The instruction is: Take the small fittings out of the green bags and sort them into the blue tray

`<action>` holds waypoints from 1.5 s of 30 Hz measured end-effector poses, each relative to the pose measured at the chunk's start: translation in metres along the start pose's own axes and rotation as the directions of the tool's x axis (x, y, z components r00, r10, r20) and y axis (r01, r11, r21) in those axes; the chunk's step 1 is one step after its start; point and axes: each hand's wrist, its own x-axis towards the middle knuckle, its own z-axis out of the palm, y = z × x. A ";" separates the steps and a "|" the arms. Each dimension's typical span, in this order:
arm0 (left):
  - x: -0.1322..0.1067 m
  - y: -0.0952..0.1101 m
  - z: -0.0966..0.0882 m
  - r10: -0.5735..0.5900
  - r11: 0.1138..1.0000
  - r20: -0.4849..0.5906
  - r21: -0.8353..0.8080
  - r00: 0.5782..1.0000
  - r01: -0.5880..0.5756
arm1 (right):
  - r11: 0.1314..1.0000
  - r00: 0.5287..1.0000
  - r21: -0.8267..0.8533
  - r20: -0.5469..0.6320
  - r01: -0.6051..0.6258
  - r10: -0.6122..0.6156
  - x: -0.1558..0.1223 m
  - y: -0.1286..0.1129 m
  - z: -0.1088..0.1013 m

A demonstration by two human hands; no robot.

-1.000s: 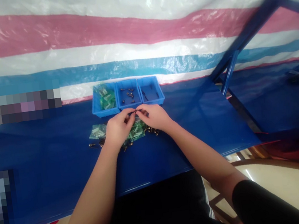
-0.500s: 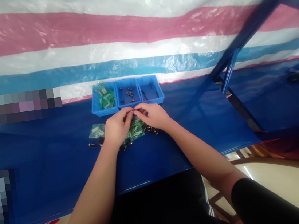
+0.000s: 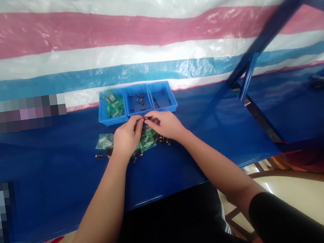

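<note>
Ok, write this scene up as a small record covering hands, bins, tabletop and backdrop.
Left hand: fingertips at a small part, too small to identify
Right hand: fingertips at the same part
Left bin: green-tinted packets
Middle bin: small metallic pieces
Right bin: a few thin dark pieces
Blue tabletop: more packets, loose fittings near the hands
Backdrop: red, white and blue striped sheet

A striped sheet (image 3: 137,27) hangs behind the blue table (image 3: 218,138), with a slanting blue frame (image 3: 278,20) at right.
</note>
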 end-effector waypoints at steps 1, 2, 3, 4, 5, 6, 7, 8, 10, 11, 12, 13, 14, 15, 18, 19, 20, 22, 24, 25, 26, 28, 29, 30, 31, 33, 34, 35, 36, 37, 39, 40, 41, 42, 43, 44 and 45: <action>0.000 0.001 0.000 0.001 1.000 -0.003 0.008 1.000 -0.001 | 1.000 1.000 0.000 0.005 0.001 -0.001 0.000 0.000 0.000; 0.000 0.001 0.000 0.002 1.000 -0.006 0.007 1.000 -0.002 | 1.000 1.000 -0.001 0.010 -0.002 0.002 0.000 0.000 0.000; 0.000 0.002 -0.001 0.004 1.000 -0.012 0.000 1.000 -0.004 | 1.000 1.000 -0.002 0.014 -0.006 0.006 0.000 0.000 0.000; 0.000 0.002 -0.001 0.007 1.000 -0.018 -0.011 1.000 -0.007 | 1.000 1.000 -0.005 0.013 -0.010 0.010 0.000 0.000 0.000; 0.000 0.002 -0.001 0.010 1.000 -0.024 -0.024 1.000 -0.010 | 1.000 1.000 -0.007 0.011 -0.011 0.011 -0.001 0.000 -0.001; -0.001 0.002 -0.001 0.013 0.999 -0.030 -0.034 0.999 -0.014 | 1.000 1.000 -0.007 0.006 -0.011 0.011 -0.001 0.000 -0.001; -0.001 0.001 -0.001 0.015 0.999 -0.032 -0.041 0.999 -0.017 | 1.000 1.000 -0.006 0.004 -0.008 0.008 -0.001 0.000 -0.002; -0.001 0.001 -0.002 0.018 0.999 -0.032 -0.045 0.999 -0.019 | 1.000 1.000 -0.003 0.004 -0.003 0.003 -0.001 0.000 -0.002; -0.001 0.000 -0.002 0.020 0.999 -0.026 -0.046 0.999 -0.021 | 1.000 1.000 0.003 0.016 0.002 -0.002 -0.001 -0.001 -0.002; -0.002 0.000 -0.002 0.020 0.999 -0.025 -0.045 0.999 -0.021 | 1.000 1.000 0.007 0.024 0.003 -0.003 -0.001 -0.001 -0.002; -0.002 -0.001 -0.002 0.019 0.999 -0.029 -0.044 0.999 -0.020 | 1.000 1.000 0.011 0.031 0.004 -0.004 -0.001 -0.002 -0.002; -0.002 -0.001 -0.002 0.018 0.999 -0.033 -0.045 0.999 -0.020 | 1.000 0.999 0.014 0.034 0.003 -0.004 -0.001 -0.002 -0.002; -0.002 -0.001 -0.002 0.019 0.999 -0.038 -0.047 0.999 -0.021 | 1.000 0.999 0.017 0.034 0.002 -0.002 -0.001 -0.002 -0.002; -0.002 -0.002 -0.002 0.020 0.999 -0.042 -0.050 0.999 -0.022 | 1.000 1.000 0.020 0.031 -0.001 0.000 -0.001 -0.002 -0.002; -0.002 -0.001 -0.002 0.027 0.998 -0.045 -0.054 0.999 -0.029 | 0.999 1.000 0.033 0.009 -0.004 0.003 -0.001 -0.002 -0.002; -0.002 -0.001 -0.001 0.029 0.998 -0.045 -0.053 0.999 -0.031 | 0.999 1.000 0.038 0.003 -0.001 0.001 -0.001 -0.001 -0.002; -0.002 -0.001 -0.001 0.029 0.998 -0.043 -0.050 0.999 -0.031 | 0.999 1.000 0.043 -0.001 0.002 -0.002 -0.001 -0.001 -0.001; -0.002 -0.001 -0.001 0.026 0.999 -0.035 -0.045 0.999 -0.028 | 0.999 1.000 0.054 -0.010 0.008 -0.008 -0.001 0.000 -0.001; -0.001 -0.002 -0.001 0.026 0.999 -0.026 -0.045 0.999 -0.027 | 0.997 1.000 0.067 -0.021 0.024 -0.022 0.000 0.000 0.000; -0.001 -0.002 -0.001 0.030 0.998 -0.023 -0.047 0.999 -0.031 | 0.996 0.999 0.078 -0.026 0.038 -0.037 0.000 0.000 0.001; -0.002 -0.002 -0.001 0.036 0.998 -0.021 -0.050 0.999 -0.037 | 0.994 0.998 0.092 -0.030 0.055 -0.053 0.000 0.000 0.001; -0.002 -0.003 -0.001 0.050 0.997 -0.021 -0.053 0.999 -0.051 | 0.990 0.997 0.121 -0.036 0.078 -0.074 0.000 0.000 0.003; -0.002 -0.004 -0.001 0.054 0.997 -0.021 -0.054 0.998 -0.055 | 0.988 0.996 0.132 -0.039 0.082 -0.077 0.000 0.000 0.003; -0.002 -0.004 -0.001 0.057 0.997 -0.019 -0.054 0.998 -0.058 | 0.987 0.996 0.139 -0.042 0.084 -0.079 0.000 0.000 0.004; -0.002 -0.004 0.000 0.060 0.997 -0.019 -0.055 0.998 -0.061 | 0.986 0.996 0.140 -0.044 0.087 -0.082 0.000 0.000 0.004; -0.002 -0.004 0.000 0.065 0.996 -0.018 -0.061 0.998 -0.066 | 0.986 0.993 0.128 -0.061 0.106 -0.099 -0.001 -0.001 0.005; -0.002 -0.004 0.000 0.063 0.996 -0.018 -0.064 0.998 -0.064 | 0.986 0.991 0.118 -0.079 0.118 -0.110 -0.001 -0.001 0.006; -0.002 -0.003 0.000 0.058 0.996 -0.020 -0.066 0.998 -0.059 | 0.986 0.988 0.109 -0.104 0.127 -0.116 -0.001 -0.002 0.006; -0.002 -0.003 0.000 0.050 0.996 -0.022 -0.069 0.999 -0.051 | 0.986 0.985 0.102 -0.127 0.132 -0.119 -0.001 -0.002 0.006; -0.002 -0.002 -0.001 0.040 0.996 -0.024 -0.073 0.999 -0.042 | 0.986 0.982 0.102 -0.145 0.133 -0.117 -0.001 -0.003 0.007; -0.002 0.000 -0.001 0.023 0.996 -0.027 -0.084 0.999 -0.025 | 0.986 0.983 0.121 -0.155 0.114 -0.095 -0.001 -0.003 0.007; -0.002 0.000 -0.002 0.018 0.995 -0.026 -0.097 1.000 -0.020 | 0.986 0.986 0.137 -0.151 0.097 -0.076 -0.001 -0.003 0.008; -0.002 0.001 -0.002 0.014 0.993 -0.022 -0.117 1.000 -0.016 | 0.985 0.988 0.152 -0.146 0.079 -0.056 0.000 -0.004 0.008; -0.002 0.001 -0.003 0.008 0.990 -0.017 -0.141 1.000 -0.011 | 0.985 0.989 0.163 -0.143 0.063 -0.040 0.000 -0.004 0.009; -0.002 0.001 -0.003 0.003 0.986 -0.015 -0.168 1.000 -0.005 | 0.984 0.989 0.170 -0.144 0.054 -0.029 0.000 -0.004 0.009; -0.002 0.001 -0.004 -0.003 0.981 -0.014 -0.195 1.000 0.000 | 0.983 0.989 0.174 -0.147 0.053 -0.027 0.001 -0.003 0.010; -0.002 0.001 -0.004 -0.008 0.976 -0.013 -0.217 1.000 0.005 | 0.981 0.988 0.183 -0.149 0.057 -0.030 0.001 -0.003 0.010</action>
